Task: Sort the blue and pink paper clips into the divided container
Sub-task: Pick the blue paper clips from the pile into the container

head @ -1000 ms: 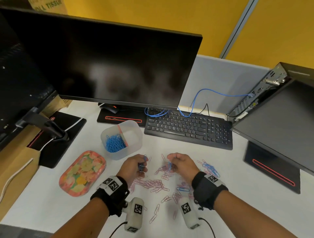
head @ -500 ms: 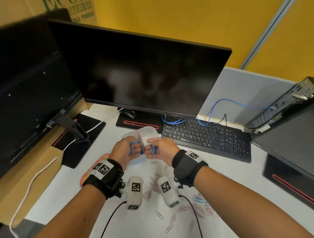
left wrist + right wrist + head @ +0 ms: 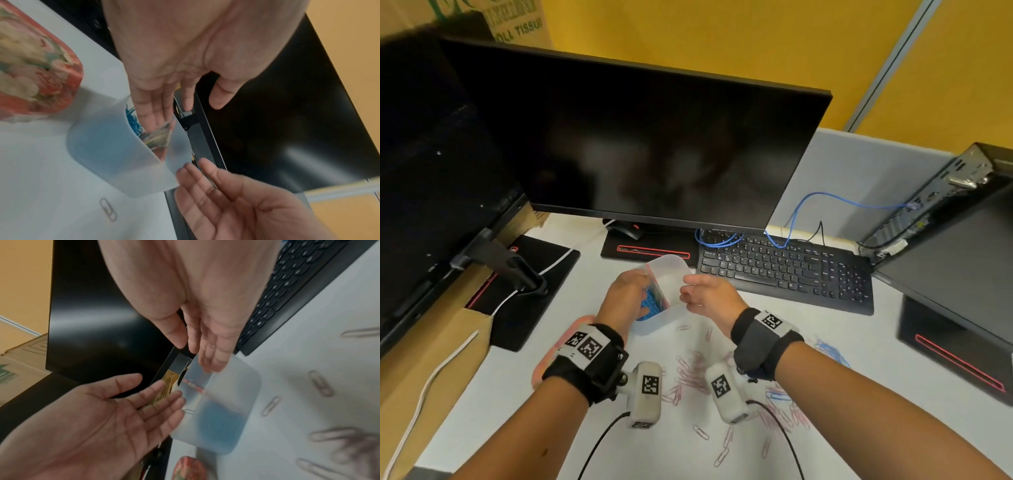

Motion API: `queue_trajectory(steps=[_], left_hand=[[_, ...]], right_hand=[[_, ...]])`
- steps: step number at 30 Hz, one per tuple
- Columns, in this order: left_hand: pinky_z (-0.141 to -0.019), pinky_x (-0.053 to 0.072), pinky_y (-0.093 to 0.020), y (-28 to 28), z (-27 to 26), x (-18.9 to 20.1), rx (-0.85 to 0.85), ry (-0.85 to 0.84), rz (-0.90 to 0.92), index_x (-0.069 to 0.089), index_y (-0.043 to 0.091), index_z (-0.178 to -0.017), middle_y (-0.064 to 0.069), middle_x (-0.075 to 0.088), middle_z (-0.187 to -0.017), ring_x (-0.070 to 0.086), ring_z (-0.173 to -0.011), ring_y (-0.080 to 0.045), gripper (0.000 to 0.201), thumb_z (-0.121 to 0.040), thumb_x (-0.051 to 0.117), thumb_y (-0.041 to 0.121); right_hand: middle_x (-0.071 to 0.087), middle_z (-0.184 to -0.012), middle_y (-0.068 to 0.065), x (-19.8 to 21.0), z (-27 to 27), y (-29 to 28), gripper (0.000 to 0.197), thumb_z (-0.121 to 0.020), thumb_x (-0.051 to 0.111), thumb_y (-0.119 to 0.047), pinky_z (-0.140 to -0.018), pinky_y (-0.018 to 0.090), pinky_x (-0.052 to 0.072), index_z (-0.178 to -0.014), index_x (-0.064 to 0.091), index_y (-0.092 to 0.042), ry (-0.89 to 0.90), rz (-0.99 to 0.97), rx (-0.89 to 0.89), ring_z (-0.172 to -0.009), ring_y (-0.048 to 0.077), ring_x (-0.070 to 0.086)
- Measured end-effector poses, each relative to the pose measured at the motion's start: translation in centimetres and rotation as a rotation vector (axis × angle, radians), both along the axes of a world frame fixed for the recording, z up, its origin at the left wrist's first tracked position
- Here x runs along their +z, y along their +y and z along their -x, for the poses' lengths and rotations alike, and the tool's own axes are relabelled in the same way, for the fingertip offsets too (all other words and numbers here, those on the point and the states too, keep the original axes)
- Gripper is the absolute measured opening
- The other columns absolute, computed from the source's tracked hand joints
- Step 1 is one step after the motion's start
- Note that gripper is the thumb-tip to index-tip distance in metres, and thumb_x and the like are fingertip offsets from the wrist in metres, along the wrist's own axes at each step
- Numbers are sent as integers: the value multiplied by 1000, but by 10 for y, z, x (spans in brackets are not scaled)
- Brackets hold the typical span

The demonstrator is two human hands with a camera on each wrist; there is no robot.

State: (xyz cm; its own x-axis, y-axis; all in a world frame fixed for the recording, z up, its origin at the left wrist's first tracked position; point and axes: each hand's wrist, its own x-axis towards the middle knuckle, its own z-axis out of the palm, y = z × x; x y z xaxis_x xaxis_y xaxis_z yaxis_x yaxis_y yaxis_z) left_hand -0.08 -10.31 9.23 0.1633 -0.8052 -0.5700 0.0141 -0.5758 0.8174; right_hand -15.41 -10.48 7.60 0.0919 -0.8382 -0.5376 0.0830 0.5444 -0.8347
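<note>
1. Divided container (image 3: 671,274), translucent plastic, stands on the white desk (image 3: 859,342) toward its far edge, just in front of the monitor (image 3: 647,154) and left of the keyboard (image 3: 784,270).
2. Left hand (image 3: 625,298): fingers straight and together, empty, tips over the container's left compartment, which holds the blue paper clips (image 3: 654,303).
3. Right hand (image 3: 709,296): fingers extended and relaxed, palm empty, at the container's right rim.
4. Patterned divider (image 3: 158,138) splits the container.
5. Pink paper clips (image 3: 693,373) lie loose on the desk between the wrists; more blue clips (image 3: 832,353) lie beside the right forearm.
6. Floral tray (image 3: 35,69) lies left of the container.
</note>
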Motion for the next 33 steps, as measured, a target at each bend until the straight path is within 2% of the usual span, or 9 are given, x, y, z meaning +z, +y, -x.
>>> queue_trajectory(steps=[4, 8, 12, 17, 22, 26, 28, 31, 33], left_hand=[[-70, 45, -26, 16, 22, -9, -207, -29, 126, 63, 12, -97, -7, 64, -94, 59, -84, -18, 13, -93, 50, 11], [-66, 46, -18, 42, 46, -32, -472, -172, 245, 66, 21, -86, 1, 67, -83, 60, -77, -14, 18, -89, 54, 8], [-80, 50, -24, 69, 75, -53, -795, -325, 346, 64, 25, -94, 5, 66, -90, 60, -84, -11, 15, -88, 55, 14], [-104, 39, -26, 96, 111, -77, -1159, -542, 519, 54, 25, -127, 8, 50, -131, 49, -122, -12, 36, -92, 48, 24], [-116, 23, -33, 118, 142, -88, -1436, -733, 585, 27, 23, -148, -1, 20, -157, 21, -143, -20, 57, -93, 42, 26], [-119, 10, -41, 129, 159, -96, -1586, -902, 591, 13, 21, -151, -6, -1, -161, 2, -148, -24, 63, -95, 41, 28], [-119, 5, -46, 132, 158, -103, -1631, -984, 579, 8, 24, -151, -5, -10, -160, -6, -148, -25, 65, -95, 40, 32], [-117, -3, -47, 135, 149, -110, -1632, -1015, 579, 3, 33, -150, -3, -18, -159, -13, -147, -25, 66, -95, 38, 36], [-116, -6, -45, 133, 141, -113, -1625, -1037, 567, 1, 36, -150, -2, -22, -157, -16, -146, -23, 65, -95, 34, 39]], right_hand=[[61, -81, 4, -15, 40, 34, 27, -90, 42, 7, -62, 21, 45, -102, 62, -8, 206, 53, 59, -70, 16, 58], [69, -89, -4, -37, 91, 83, 29, -91, 44, -4, -66, 11, 47, -93, 69, -19, 542, 166, 136, -73, -1, 64], [67, -102, -11, -58, 135, 133, 24, -95, 46, -15, -76, 10, 44, -97, 66, -28, 755, 172, 138, -92, 8, 62], [52, -127, -8, -80, 168, 189, 31, -94, 48, -20, -101, 16, 33, -124, 54, -27, 1000, 286, 224, -121, 10, 47], [30, -152, 1, -101, 185, 224, 59, -90, 44, -44, -115, 32, 23, -143, 37, -19, 1231, 305, 278, -140, 22, 29], [-26, -153, 0, -110, 191, 234, 75, -90, 19, -63, -117, 38, -9, -150, -11, -29, 1317, 204, 479, -143, 19, -23], [-15, -157, 8, -114, 192, 238, 72, -89, 20, -69, -114, 43, -8, -150, -4, -37, 1393, 229, 516, -144, 27, -18], [30, -152, 16, -113, 196, 238, 74, -84, 29, -77, -102, 53, 15, -147, 25, -38, 1421, 100, 643, -139, 37, 18], [29, -152, 17, -110, 197, 240, 74, -82, 29, -79, -101, 55, 16, -146, 24, -42, 1400, 108, 695, -139, 38, 17]])
